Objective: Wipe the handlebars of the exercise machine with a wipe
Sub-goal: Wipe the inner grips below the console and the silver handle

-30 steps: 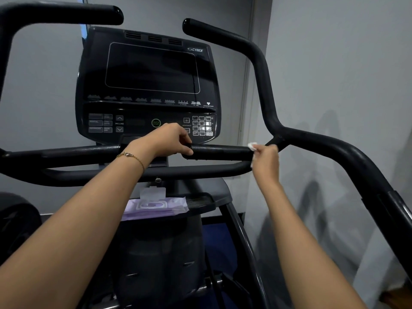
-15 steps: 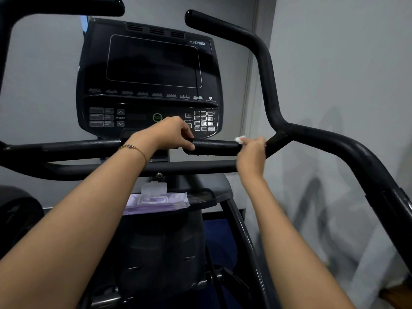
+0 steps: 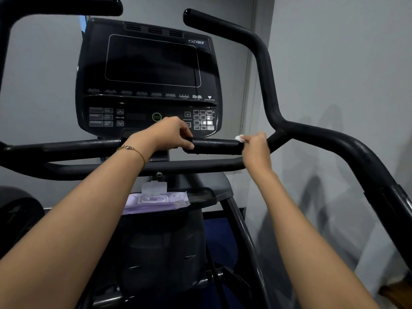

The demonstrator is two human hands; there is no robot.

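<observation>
Head view: right hand [image 3: 256,152] is on the short black handlebar [image 3: 216,146] that runs across between the two hands. Its fingers are curled over the top of the bar and hold a white wipe [image 3: 239,138] against it. Only a small corner of the wipe shows, just past the fingertips on the side toward the left hand. The hand is blurred, so it is likely mid-stroke. Left hand [image 3: 169,134] grips the same bar further along, with fingers wrapped over the top and thumb under; a thin bracelet [image 3: 131,149] sits at the wrist. A stretch of bare bar lies between the hands, and they do not touch. Compared with a second ago, the right hand has slid along the bar, away from the joint where the tall side handle [image 3: 265,74] forks off and toward the left hand. Against the half-second frame it sits almost where it was, perhaps a shade back toward the joint. That reads as a back-and-forth rub over this one section. The left hand has not shifted its grip. Judgement: the task is in hand but early. Only this short stretch is being covered, and the long side handles and the lower bar [image 3: 189,167] beneath the hands are yet to do. Below the left forearm a purple pack of wipes [image 3: 156,200] lies on the tray [image 3: 209,195], flap up. The control panel [image 3: 151,63] stands dark beyond the left hand.
</observation>
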